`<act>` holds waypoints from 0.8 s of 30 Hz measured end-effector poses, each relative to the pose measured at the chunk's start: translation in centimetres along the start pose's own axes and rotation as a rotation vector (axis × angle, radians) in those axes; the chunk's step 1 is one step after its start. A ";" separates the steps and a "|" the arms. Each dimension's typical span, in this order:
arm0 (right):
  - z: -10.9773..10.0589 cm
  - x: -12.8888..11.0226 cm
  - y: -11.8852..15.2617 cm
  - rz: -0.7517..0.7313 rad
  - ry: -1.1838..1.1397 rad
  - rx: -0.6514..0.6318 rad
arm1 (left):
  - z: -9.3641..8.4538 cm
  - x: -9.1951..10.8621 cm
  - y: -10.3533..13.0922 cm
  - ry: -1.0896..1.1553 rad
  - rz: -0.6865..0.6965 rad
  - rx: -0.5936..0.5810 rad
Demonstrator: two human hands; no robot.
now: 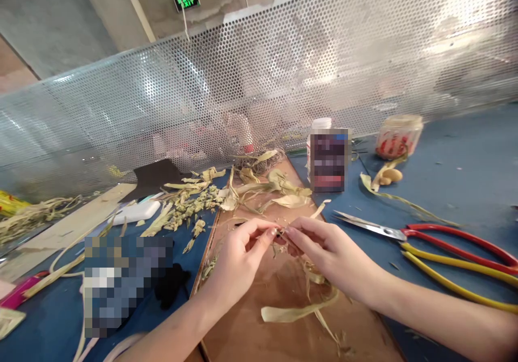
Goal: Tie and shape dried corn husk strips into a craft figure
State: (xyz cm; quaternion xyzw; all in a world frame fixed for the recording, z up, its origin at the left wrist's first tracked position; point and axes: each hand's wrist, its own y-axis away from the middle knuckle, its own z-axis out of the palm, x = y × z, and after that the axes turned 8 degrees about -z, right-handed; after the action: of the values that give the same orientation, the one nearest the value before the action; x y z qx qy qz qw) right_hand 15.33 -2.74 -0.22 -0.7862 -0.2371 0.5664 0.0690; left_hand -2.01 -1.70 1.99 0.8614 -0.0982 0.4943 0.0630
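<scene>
Small piece (280, 234) sits pinched in the fingertip grip of left hand (239, 250) and right hand (326, 247), above the brown board (238, 319), left of the scissors (399, 234)

We see a brown board (243, 332) on our blue counter (465, 178). Scissors (399, 234), a jar (399, 135) and dried plants (198, 200) rest there.

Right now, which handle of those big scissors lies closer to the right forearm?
The yellow handle, just beyond the right forearm; the red handle lies past it, farther away.
</scene>
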 end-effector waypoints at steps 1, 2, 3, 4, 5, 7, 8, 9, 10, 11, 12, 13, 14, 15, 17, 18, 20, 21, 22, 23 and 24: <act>0.0 -0.1 0.0 -0.002 0.019 -0.013 | 0.0 0.0 0.0 0.000 0.009 0.000; 0.0 -0.2 0.1 -0.006 0.051 -0.024 | 0.0 -0.1 -0.1 -0.002 0.024 0.002; -0.1 -0.2 0.1 -0.017 0.102 -0.035 | 0.0 -0.1 -0.2 -0.003 0.042 0.005; -0.1 -0.1 0.2 -0.035 0.172 -0.042 | 0.0 -0.1 -0.2 -0.003 0.060 0.008; -0.1 0.0 0.2 -0.064 0.261 -0.040 | 0.0 -0.1 -0.2 -0.005 0.078 0.012; -0.3 0.4 0.3 -0.154 0.487 -0.005 | 0.0 -0.2 -0.3 -0.015 0.107 0.021; -0.5 0.5 0.3 -0.217 0.611 0.021 | 0.0 -0.2 -0.2 -0.025 0.117 0.024; -0.7 0.6 0.3 -0.288 0.732 0.048 | -0.1 -0.3 -0.2 -0.041 0.124 0.027; -0.9 0.6 0.3 -0.363 0.848 0.077 | -0.1 -0.4 -0.2 -0.066 0.127 0.031; -1.2 0.5 0.3 -0.433 0.954 0.100 | -0.1 -0.5 -0.2 -0.096 0.125 0.036; -1.4 0.3 0.2 -0.483 1.046 0.120 | -0.1 -0.7 -0.3 -0.130 0.120 0.040; -1.5 0.1 0.2 -0.508 1.119 0.137 | -0.1 -0.8 -0.3 -0.164 0.114 0.044; -1.6 -0.1 0.1 -0.514 1.166 0.156 | -0.1 -0.9 -0.3 -0.194 0.110 0.046; -1.6 -0.2 0.1 -0.512 1.183 0.171 | 0.0 -1.0 -0.3 -0.218 0.108 0.046; -1.4 -0.1 -0.1 -0.527 1.120 0.182 | 0.0 -1.0 -0.3 -0.239 0.118 0.043; -1.3 0.1 -0.1 -0.546 1.049 0.172 | 0.0 -1.0 -0.3 -0.240 0.128 0.044; -1.1 0.5 -0.1 -0.561 0.860 0.107 | 0.0 -0.9 -0.2 -0.228 0.146 0.042; -1.0 0.7 -0.1 -0.529 0.748 0.058 | 0.0 -0.8 -0.2 -0.216 0.146 0.041; -1.0 0.8 -0.1 -0.471 0.634 0.009 | 0.0 -0.7 -0.2 -0.203 0.139 0.039; -1.0 0.7 -0.1 -0.394 0.525 -0.031 | -0.1 -0.6 -0.2 -0.189 0.127 0.037; -1.0 0.5 -0.1 -0.311 0.430 -0.063 | -0.1 -0.6 -0.2 -0.175 0.115 0.032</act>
State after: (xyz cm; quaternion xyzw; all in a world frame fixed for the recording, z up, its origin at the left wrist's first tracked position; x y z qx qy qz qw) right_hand 16.33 -2.26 -0.31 -0.8444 -0.3524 0.3613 0.1793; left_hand -2.31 -1.45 1.53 0.8952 -0.1445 0.4214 0.0118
